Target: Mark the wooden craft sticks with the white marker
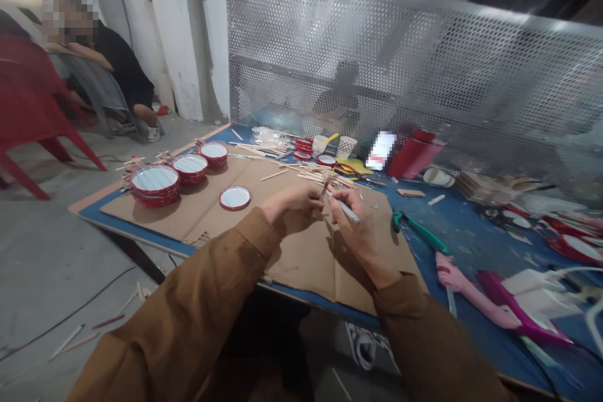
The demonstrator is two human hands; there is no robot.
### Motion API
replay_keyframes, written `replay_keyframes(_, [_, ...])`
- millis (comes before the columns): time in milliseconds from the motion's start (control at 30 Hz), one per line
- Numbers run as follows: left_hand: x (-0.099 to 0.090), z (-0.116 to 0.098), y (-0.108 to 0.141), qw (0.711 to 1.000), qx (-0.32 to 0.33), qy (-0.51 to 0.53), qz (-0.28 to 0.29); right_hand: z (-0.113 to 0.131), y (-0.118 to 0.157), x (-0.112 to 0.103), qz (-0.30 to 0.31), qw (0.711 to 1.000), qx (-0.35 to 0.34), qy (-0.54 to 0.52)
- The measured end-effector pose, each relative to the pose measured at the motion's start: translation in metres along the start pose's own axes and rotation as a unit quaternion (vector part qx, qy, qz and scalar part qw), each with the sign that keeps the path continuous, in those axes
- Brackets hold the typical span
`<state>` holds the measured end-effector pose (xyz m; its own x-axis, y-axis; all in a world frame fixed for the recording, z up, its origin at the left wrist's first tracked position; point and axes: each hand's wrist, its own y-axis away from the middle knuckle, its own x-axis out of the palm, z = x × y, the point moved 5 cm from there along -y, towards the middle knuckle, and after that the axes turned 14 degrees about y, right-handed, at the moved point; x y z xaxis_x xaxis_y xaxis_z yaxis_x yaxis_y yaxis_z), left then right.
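Observation:
Over the cardboard sheet, my two hands are close together. My left hand pinches a small brownish-red piece that points upward. In my right hand is a slim whitish tool, its front end close to that piece; whether they touch is unclear. A round red-rimmed disc lies flat on the cardboard left of my hands. Stacks of similar red-rimmed rounds stand at the left, with small wooden bits behind them. Thin wooden sticks are scattered just beyond my hands.
Green-handled pliers, a pink tool and a purple power strip lie on the right. Cups, a lit phone and a red bottle line the back before a perforated metal panel. A person sits far left.

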<state>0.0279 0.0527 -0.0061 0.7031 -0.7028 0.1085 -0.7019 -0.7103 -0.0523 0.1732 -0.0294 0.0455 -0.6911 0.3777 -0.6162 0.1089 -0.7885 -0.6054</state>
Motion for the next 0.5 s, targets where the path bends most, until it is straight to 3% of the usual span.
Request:
replay_keyframes(133, [0.0003, -0.0011, -0.0009, 0.997, 0.005, -0.072, 0.005, -0.0010, 0.0009, 0.0005, 0.001, 1.000, 0.003, -0.004])
replay_keyframes(500, [0.0022, -0.0016, 0.0000, 0.996, 0.001, -0.084, 0.000, -0.0032, 0.0005, 0.0006, -0.003, 1.000, 0.008, -0.004])
